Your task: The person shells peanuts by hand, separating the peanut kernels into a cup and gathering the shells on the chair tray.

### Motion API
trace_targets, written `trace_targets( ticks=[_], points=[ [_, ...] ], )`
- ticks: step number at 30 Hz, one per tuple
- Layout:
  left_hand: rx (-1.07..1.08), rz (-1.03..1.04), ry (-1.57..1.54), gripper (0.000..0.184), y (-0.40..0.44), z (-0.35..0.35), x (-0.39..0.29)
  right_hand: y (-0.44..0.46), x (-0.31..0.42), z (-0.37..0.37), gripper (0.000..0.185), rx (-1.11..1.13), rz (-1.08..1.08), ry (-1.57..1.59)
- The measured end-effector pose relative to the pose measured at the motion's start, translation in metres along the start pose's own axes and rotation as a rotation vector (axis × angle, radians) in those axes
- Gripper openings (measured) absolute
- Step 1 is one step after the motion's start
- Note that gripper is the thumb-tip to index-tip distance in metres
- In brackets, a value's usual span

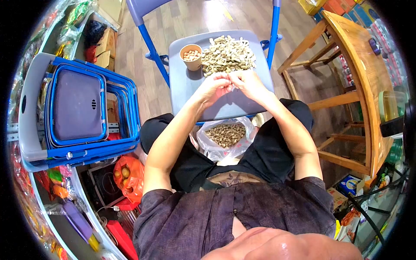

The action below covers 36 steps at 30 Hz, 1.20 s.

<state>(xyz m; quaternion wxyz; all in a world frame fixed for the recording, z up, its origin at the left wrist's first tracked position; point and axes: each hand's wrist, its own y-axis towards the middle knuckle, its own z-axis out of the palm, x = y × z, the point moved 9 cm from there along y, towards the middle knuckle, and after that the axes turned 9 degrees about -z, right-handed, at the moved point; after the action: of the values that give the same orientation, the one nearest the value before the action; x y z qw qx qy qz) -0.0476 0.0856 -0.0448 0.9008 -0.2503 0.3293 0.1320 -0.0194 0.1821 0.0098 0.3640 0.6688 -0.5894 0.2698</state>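
My left hand (216, 86) and my right hand (248, 84) meet over the grey chair seat (186, 97), fingers pinched together. Between the fingertips is a small pale bit, which looks like a peanut, mostly hidden. Just beyond my hands lies a heap of peanut shells (229, 54) on the seat. To its left stands a paper cup (193, 65) with shelled peanuts (191, 55) in it. Below the seat edge, between my legs, an open clear plastic bag (207, 149) holds many unshelled peanuts (226, 134).
Folded blue-framed chairs (80, 104) lean at the left, near shelves of packaged goods. An orange bag (128, 177) with round yellowish items sits below them. A wooden table (357, 65) stands at the right, with boxes (349, 184) near its foot.
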Motion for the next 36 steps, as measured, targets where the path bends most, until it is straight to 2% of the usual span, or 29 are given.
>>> trace_targets(
  ticks=[4,5,7,8,10,12,14,15,16,17,18,20,22,24,25,27,28,30,33,36],
  points=[
    [0.006,0.077,-0.005,0.013,-0.006,-0.002,-0.022,0.002,-0.013,-0.015,0.042,0.018,0.104,-0.059],
    [0.027,0.116,-0.001,0.013,-0.011,0.001,-0.034,0.003,-0.016,-0.025,0.043,-0.01,0.142,-0.167],
    [-0.037,0.183,0.166,0.014,-0.019,0.002,-0.066,0.002,-0.026,-0.041,0.045,-0.017,0.218,-0.314],
    [-0.086,0.238,0.234,0.014,-0.024,0.001,-0.084,0.002,-0.027,-0.045,0.042,-0.029,0.168,-0.346],
    [-0.193,0.391,0.428,0.014,-0.03,-0.008,-0.119,0.0,-0.034,-0.052,0.035,-0.033,0.23,-0.467],
    [-0.529,0.686,0.94,0.019,-0.043,-0.009,-0.156,-0.004,-0.032,-0.051,0.031,-0.053,0.203,-0.484],
    [-0.741,0.9,1.308,0.018,-0.056,0.003,-0.165,-0.004,-0.028,-0.049,0.027,-0.067,0.165,-0.503],
    [-0.746,0.9,1.303,0.018,-0.055,0.0,-0.164,-0.007,-0.027,-0.038,0.025,0.021,0.13,-0.47],
    [-0.765,0.904,1.451,0.017,-0.051,0.004,-0.16,-0.01,-0.027,-0.027,0.023,0.107,0.095,-0.436],
    [-0.781,0.905,1.6,0.016,-0.046,0.008,-0.157,-0.013,-0.031,-0.016,0.023,0.152,0.064,-0.361],
    [-0.782,0.905,1.599,0.016,-0.043,0.007,-0.154,-0.017,-0.026,-0.014,0.023,0.153,0.063,-0.361],
    [-0.821,0.928,1.708,0.019,-0.038,0.007,-0.147,-0.022,-0.017,-0.006,0.024,0.219,0.04,-0.54],
    [-0.806,0.959,1.702,0.018,-0.046,0.019,-0.148,-0.022,-0.018,-0.003,0.025,0.223,0.04,-0.536],
    [-0.783,1.147,1.708,0.016,-0.062,0.041,-0.147,-0.02,-0.02,-0.001,0.027,0.237,0.017,-0.553],
    [-0.784,1.146,1.71,0.016,-0.067,0.044,-0.14,-0.019,-0.02,-0.001,0.027,0.236,0.015,-0.551],
    [-0.585,0.854,1.334,0.011,-0.054,0.028,-0.124,-0.014,-0.014,-0.014,0.026,0.075,0.0,-0.398],
    [-0.408,0.792,1.036,0.014,-0.041,0.02,-0.107,-0.013,-0.007,-0.016,0.026,0.072,0.0,-0.399],
    [-0.194,0.423,0.631,0.019,-0.021,0.01,-0.056,-0.014,0.005,-0.035,0.024,-0.158,0.035,-0.143],
    [-0.165,0.23,0.497,0.031,-0.017,0.019,-0.025,-0.012,0.012,-0.037,0.021,-0.211,0.011,-0.11],
    [-0.087,0.195,0.346,0.033,-0.012,0.021,-0.023,-0.01,0.023,-0.032,0.02,-0.218,-0.033,-0.151]
  ],
)
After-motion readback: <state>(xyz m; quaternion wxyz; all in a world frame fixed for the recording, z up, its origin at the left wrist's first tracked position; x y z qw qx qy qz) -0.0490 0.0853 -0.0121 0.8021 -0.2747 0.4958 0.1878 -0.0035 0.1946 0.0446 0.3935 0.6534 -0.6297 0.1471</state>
